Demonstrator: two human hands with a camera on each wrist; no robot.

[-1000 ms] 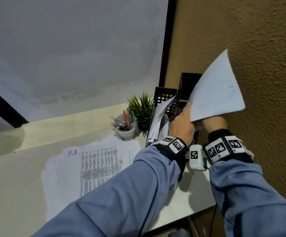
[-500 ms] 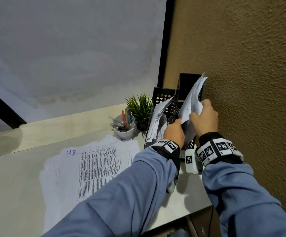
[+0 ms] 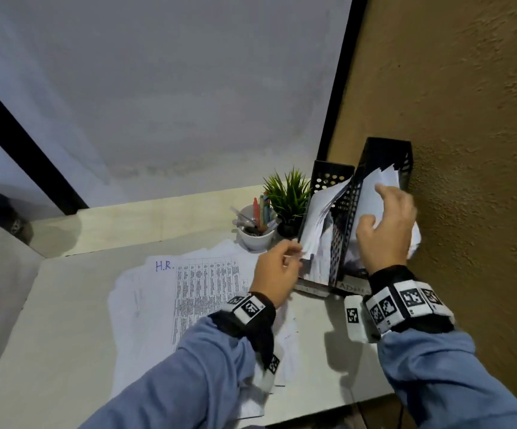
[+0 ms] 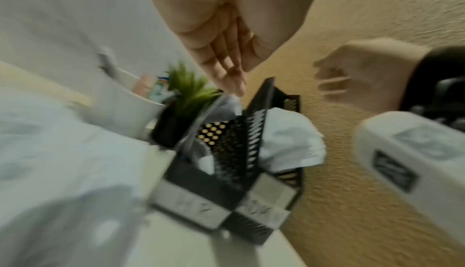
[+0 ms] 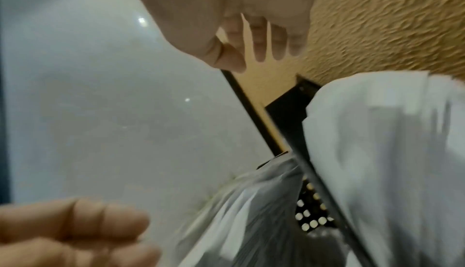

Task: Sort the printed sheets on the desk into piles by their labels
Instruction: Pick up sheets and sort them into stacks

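Two black mesh file holders [image 3: 340, 230] stand at the bench's [image 3: 65, 320] back corner, both already stuffed with printed sheets. Just beside the holders, toward the person, a spread of sheets [image 3: 164, 305] remains flat, the top one marked "H.R." The right hand [image 3: 385, 233] hovers over the paper in the wall-side holder, fingers spread and gripping nothing. The left hand [image 3: 277, 267] sits at the other holder's front edge, fingers loosely curled, empty. I judge the sorting partly done, with the flat spread left.
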